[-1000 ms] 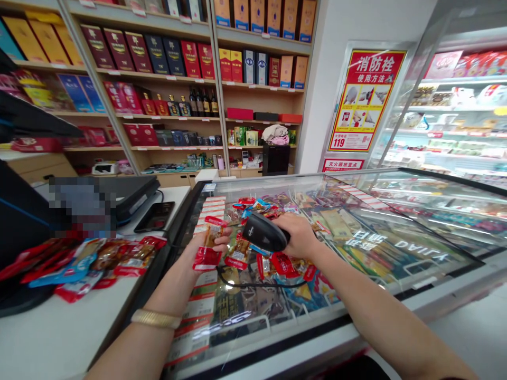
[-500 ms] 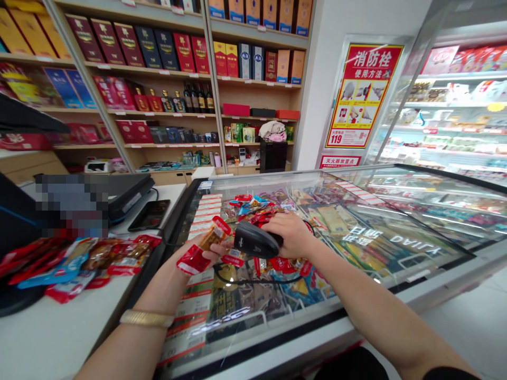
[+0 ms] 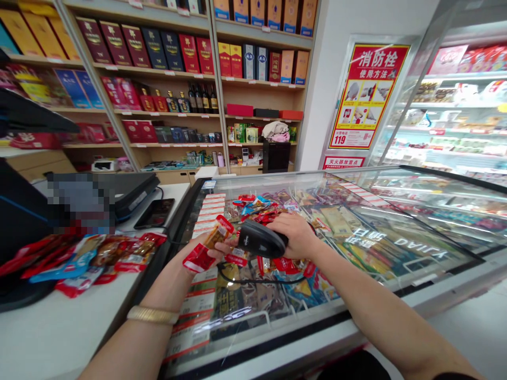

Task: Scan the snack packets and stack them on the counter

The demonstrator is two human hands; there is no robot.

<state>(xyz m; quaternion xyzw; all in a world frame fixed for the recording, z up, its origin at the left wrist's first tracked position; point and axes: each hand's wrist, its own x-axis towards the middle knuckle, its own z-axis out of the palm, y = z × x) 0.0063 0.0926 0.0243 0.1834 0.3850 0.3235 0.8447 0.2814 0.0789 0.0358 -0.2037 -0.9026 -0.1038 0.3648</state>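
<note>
A red snack packet [image 3: 200, 257] with a see-through brown middle is held tilted in my left hand [image 3: 218, 250], fingers closed on it. My right hand [image 3: 293, 235] grips a black handheld barcode scanner [image 3: 262, 239], whose head faces the packet from close by. A loop of black cable [image 3: 261, 282] lies on the glass below the scanner. Beneath and behind my hands, a pile of red and blue snack packets [image 3: 257, 208] is spread on the glass lid of the freezer [image 3: 233, 348]; my right hand partly hides it.
On the white counter [image 3: 51, 338] at left lie several more packets [image 3: 85, 258], beside a black phone [image 3: 155, 212] and a dark flat device [image 3: 130, 191]. Shelves of boxed bottles [image 3: 198, 55] stand behind. A lit display fridge [image 3: 463, 105] is at right.
The view has shifted slightly, so everything sits a little further right. Both hands keep their holds, and the packet and scanner stay in nearly the same position relative to each other.
</note>
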